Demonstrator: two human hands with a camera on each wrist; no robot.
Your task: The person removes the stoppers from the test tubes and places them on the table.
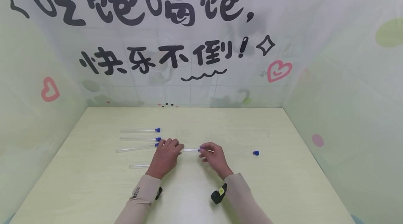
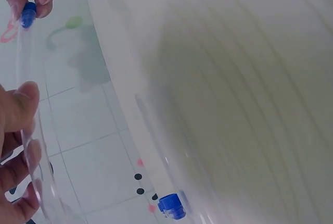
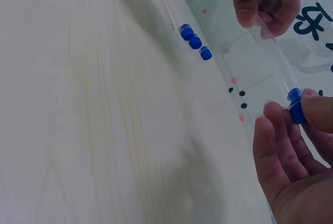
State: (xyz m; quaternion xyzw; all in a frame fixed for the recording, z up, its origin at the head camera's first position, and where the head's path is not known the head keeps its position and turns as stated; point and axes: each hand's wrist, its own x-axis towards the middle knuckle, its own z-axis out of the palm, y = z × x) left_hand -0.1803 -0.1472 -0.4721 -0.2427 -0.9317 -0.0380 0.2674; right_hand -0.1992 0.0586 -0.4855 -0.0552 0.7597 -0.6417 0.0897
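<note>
1. Head view: the left hand (image 1: 165, 157) and right hand (image 1: 215, 157) face each other over the surface (image 1: 299, 189), with the held tube (image 1: 190, 150) bridging the gap between them. Its long axis runs nearly straight from the left fingers to the right fingers. Three capped tubes (image 1: 138, 139) lie to the left of the left fingers, roughly parallel with it. A fourth tube (image 1: 139, 166) lies on their near side, one end hidden behind the left arm. The spare cap (image 1: 256, 153) lies well apart, to the right of the right fingers.

2. Left wrist view: the left thumb and fingers are clamped round the held tube's body. From them it extends towards the right fingers, which pinch the held cap (image 2: 28, 15) at its end. So the right hand is the nearer to the capping end, the left to the body.

3. Right wrist view: the right thumb and forefinger close on the held cap, while the other fingers spread free beside it. The cap sits in line with the tube's axis, pointing towards the left fingers; I judge this alignment to be what counts. How deeply it is seated, I cannot tell.
</note>
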